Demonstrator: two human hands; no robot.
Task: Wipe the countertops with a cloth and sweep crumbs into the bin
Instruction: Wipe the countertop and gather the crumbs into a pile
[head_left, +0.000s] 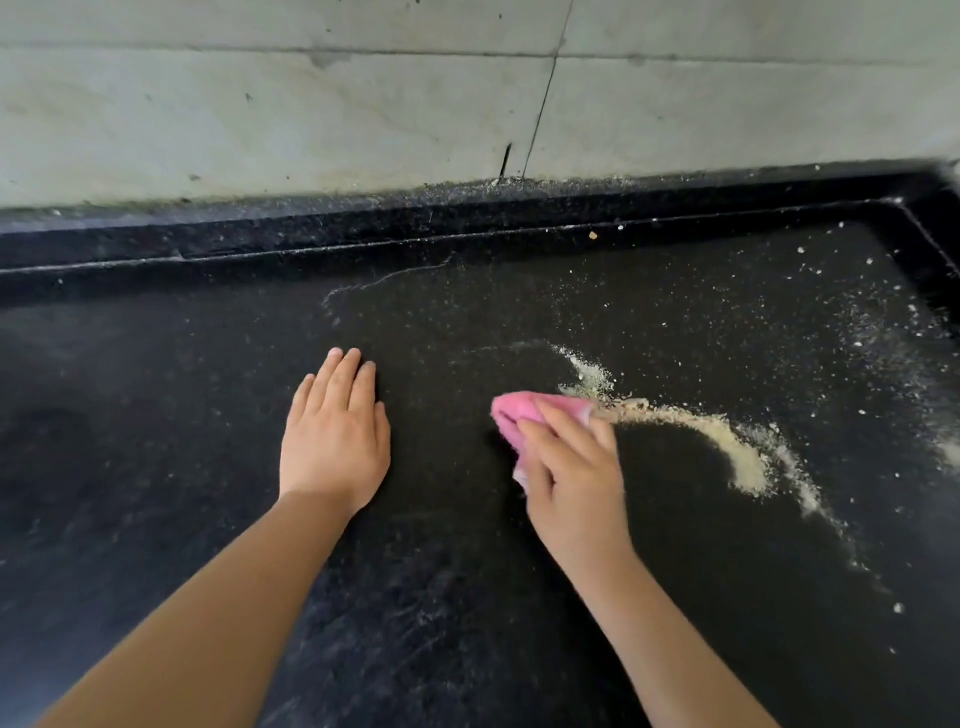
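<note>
Two bare forearms, no sleeves; left grip (335, 434) and right grip (571, 478) ungloved.

Pink cloth (524, 415) under right hand (571, 478) beside crumbs (727, 441) on black countertop (156, 415).

A bright pink cloth (524, 415) is showing against a black bench (467, 597) flecked with fine pale speckles and faint whitish scuff streaks. Pale beige crumbs (737, 457) are lying in a curved sandy band, with scattered off-white specks (857, 322) dotting the dark surface toward the corner. Behind, a grey-white wall (260, 114) is showing dull stains, dark seam lines and small dark marks.
</note>
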